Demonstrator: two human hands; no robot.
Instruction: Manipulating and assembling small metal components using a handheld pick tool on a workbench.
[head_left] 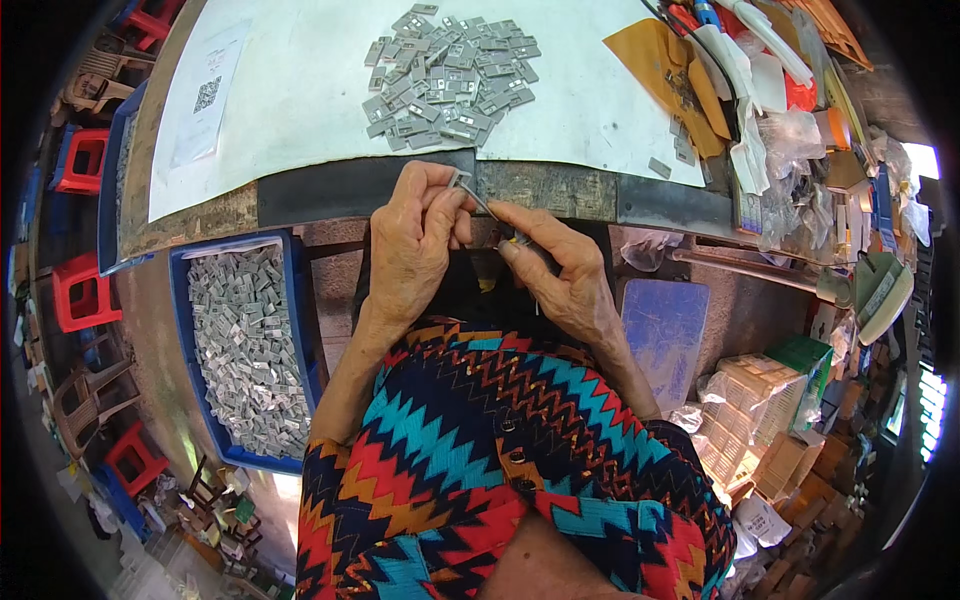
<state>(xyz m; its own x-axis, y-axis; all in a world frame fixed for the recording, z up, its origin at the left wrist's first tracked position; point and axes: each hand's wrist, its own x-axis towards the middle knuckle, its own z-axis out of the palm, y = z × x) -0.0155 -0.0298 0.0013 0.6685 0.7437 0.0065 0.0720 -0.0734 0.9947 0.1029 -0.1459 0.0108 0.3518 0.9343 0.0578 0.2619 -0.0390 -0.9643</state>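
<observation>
My left hand (412, 240) pinches a small grey metal piece (460, 178) just in front of the workbench edge. In my right hand (565, 262) is a thin metal-shafted hand tool (480, 202); its dark handle is mostly hidden by my fingers, and its exact kind cannot be made out. The tip of the shaft meets the piece. Beyond my hands, a heap of similar flat grey metal pieces (450, 85) lies on the white sheet (290, 100) covering the bench.
Left of my legs stands a blue crate (185, 345) full of small metal parts. An open brown envelope (650, 60), loose pieces and plastic bags crowd the bench's right side. A lamp (880, 295) juts out at right. Red stools (85, 290) stand at far left.
</observation>
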